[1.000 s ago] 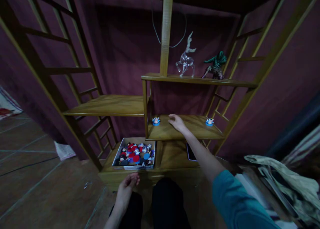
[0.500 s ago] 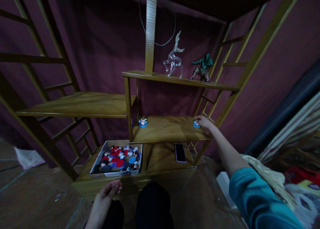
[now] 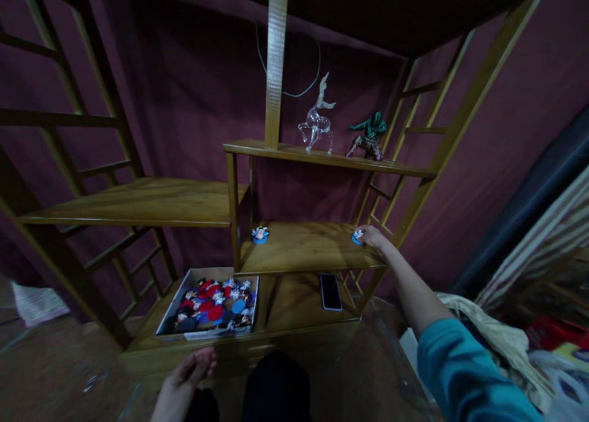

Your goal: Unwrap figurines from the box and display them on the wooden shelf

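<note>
At the right end of the middle shelf (image 3: 299,250), my right hand (image 3: 372,238) has its fingers closed around a small figurine (image 3: 358,237) on a blue round base, which rests on or just at the board. A similar figurine (image 3: 260,235) with a blue base stands at the left end of that shelf. Low in front of the cabinet is my left hand (image 3: 196,367), its fingers loosely curled together and no object showing in them. Just beyond it, a shallow box (image 3: 162,327) holds many small figurines with red, blue and black bases.
A phone (image 3: 331,292) lies on the bottom board. On the upper shelf (image 3: 276,150) stand a clear deer ornament (image 3: 316,124) and a green-hooded crouching figure (image 3: 370,137). Wooden posts (image 3: 234,210) divide the compartments. Cloth and bags (image 3: 497,342) are heaped at the right.
The view has tilted slightly, so the cabinet sits a little lower. My right hand stays at the right figurine, which seems slightly turned. My left hand keeps its curled pose.
</note>
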{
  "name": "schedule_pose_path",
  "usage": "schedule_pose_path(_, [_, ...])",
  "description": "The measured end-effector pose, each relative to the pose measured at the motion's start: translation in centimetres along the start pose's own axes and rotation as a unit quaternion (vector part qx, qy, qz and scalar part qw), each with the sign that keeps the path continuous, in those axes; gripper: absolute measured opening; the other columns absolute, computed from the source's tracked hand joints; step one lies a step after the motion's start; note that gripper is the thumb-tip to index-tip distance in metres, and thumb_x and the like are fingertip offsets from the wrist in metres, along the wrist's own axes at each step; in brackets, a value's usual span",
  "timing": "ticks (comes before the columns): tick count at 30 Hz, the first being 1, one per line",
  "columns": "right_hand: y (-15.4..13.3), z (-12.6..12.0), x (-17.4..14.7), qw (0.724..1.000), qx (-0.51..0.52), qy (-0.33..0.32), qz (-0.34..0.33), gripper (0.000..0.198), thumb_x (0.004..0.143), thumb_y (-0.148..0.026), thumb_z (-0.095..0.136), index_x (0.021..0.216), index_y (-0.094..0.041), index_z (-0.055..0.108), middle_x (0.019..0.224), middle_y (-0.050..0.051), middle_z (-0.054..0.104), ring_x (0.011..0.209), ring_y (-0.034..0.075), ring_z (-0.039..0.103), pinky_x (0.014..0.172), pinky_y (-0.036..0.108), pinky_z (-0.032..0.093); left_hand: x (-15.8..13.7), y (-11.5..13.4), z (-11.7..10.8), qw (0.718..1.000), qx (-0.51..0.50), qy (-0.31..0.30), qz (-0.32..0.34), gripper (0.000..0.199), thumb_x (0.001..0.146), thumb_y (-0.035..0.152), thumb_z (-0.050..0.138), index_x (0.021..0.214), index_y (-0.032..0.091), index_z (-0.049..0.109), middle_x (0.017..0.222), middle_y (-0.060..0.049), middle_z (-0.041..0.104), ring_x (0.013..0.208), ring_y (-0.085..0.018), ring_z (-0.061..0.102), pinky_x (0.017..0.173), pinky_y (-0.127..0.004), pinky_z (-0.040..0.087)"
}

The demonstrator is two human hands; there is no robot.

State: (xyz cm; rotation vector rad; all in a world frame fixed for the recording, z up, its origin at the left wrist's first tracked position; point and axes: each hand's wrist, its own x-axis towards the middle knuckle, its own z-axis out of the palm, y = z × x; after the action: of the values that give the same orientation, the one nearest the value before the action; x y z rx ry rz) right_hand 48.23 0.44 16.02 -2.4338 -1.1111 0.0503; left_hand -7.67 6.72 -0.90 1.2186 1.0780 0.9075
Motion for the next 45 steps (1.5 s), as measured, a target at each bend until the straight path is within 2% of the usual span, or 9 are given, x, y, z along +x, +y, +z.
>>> schedule_pose_path(16, [-1.3, -1.0, -0.2, 0.997, -0.065, -0.027, -0.015, 0.037, 0.059, -0.015, 0.064, 0.096, -0.021, 0.065, 0.088, 0.004, 0.068, 0.081, 0.016, 0.061, 0.068, 0.020, 0.044, -0.3, 0.4, 0.3, 1.000, -0.012, 0.001, -0.006, 0.044, 0.043, 0.046, 0.077, 0.075, 0.017, 0.068, 0.077, -0.005, 0.069, 0.074, -0.023, 0.063, 0.068, -0.028, 0.051])
schedule_pose_path(22, [-2.0, -1.8, -1.0, 0.996, -0.079, -0.048, -0.018, 0.037, 0.062, -0.016, 0.063, 0.099, -0.020, 0.063, 0.093, 0.006, 0.067, 0.085, 0.018, 0.061, 0.066, 0.020, 0.043, -0.8, 1.3, 0.9, 1.000, -0.001, 0.024, -0.003, 0.049, 0.039, 0.052, 0.076, 0.072, 0.017, 0.068, 0.074, -0.006, 0.069, 0.072, -0.024, 0.063, 0.068, -0.030, 0.051])
schedule_pose_path(35, [-2.6, -2.2, -0.1, 0.988, -0.127, -0.082, -0.029, 0.040, 0.056, -0.008, 0.060, 0.095, -0.017, 0.065, 0.089, 0.009, 0.067, 0.082, 0.022, 0.062, 0.063, 0.023, 0.043, -0.6, 0.8, 0.7, 1.000, 0.005, 0.011, -0.008, 0.049, 0.044, 0.050, 0.074, 0.078, 0.015, 0.067, 0.077, -0.005, 0.068, 0.074, -0.023, 0.063, 0.070, -0.029, 0.050])
schedule_pose_path(41, [-2.6, -2.3, -0.4, 0.987, -0.122, -0.095, -0.033, 0.042, 0.056, -0.009, 0.061, 0.097, -0.018, 0.064, 0.089, 0.006, 0.067, 0.081, 0.019, 0.061, 0.064, 0.022, 0.044, -0.8, 1.1, 0.9, 1.000, 0.006, 0.008, -0.011, 0.050, 0.045, 0.050, 0.074, 0.079, 0.014, 0.066, 0.077, -0.006, 0.068, 0.075, -0.023, 0.062, 0.070, -0.029, 0.050])
schedule_pose_path(45, [-2.5, -3.1, -0.8, 0.991, -0.077, -0.100, -0.054, 0.045, 0.057, -0.011, 0.062, 0.102, -0.018, 0.063, 0.096, 0.006, 0.067, 0.086, 0.019, 0.060, 0.072, 0.022, 0.045, -0.5, 0.8, 0.9, 1.000, 0.002, 0.005, -0.005, 0.049, 0.044, 0.051, 0.074, 0.076, 0.014, 0.066, 0.073, -0.006, 0.067, 0.071, -0.022, 0.062, 0.067, -0.028, 0.050])
